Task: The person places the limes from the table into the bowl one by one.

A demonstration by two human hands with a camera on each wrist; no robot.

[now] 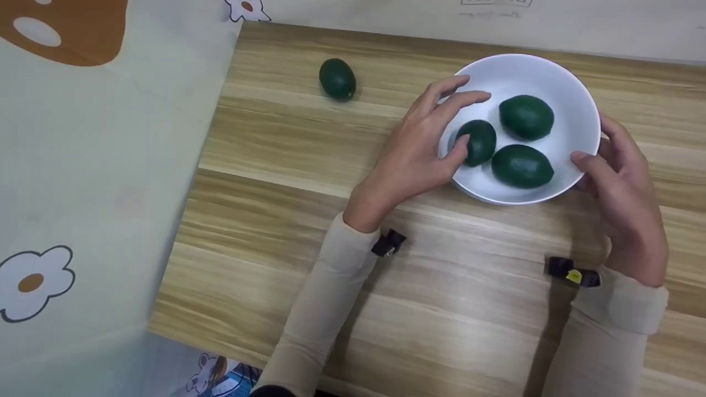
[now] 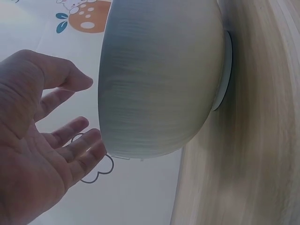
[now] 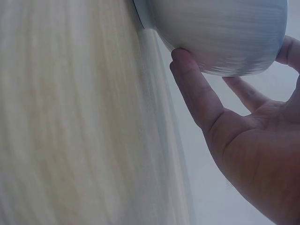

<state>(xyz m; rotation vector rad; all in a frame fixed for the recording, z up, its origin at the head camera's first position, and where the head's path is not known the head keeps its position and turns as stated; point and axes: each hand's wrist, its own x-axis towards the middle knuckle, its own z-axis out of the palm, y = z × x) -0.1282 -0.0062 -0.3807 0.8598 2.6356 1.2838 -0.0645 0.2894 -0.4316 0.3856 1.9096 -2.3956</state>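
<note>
A white bowl (image 1: 568, 105) holds three dark green limes: one at the upper right (image 1: 527, 117), one below it (image 1: 522, 166), one at the left (image 1: 481, 143). My left hand (image 1: 422, 140) is over the bowl's left rim, fingers spread and bent; its thumb overlaps the left lime in the head view. From the left wrist, the same hand (image 2: 51, 126) appears beside the rim with nothing in its grasp. My right hand (image 1: 629, 187) grips the bowl's right side, thumb over the rim. In the right wrist view, its fingers (image 3: 199, 91) support the outer wall.
Another dark green lime (image 1: 337, 80) lies alone on the wooden table (image 1: 265, 220), left of the bowl. The table's left edge borders a pale patterned cloth (image 1: 110, 165), and white sheeting (image 1: 386, 16) runs behind the far edge.
</note>
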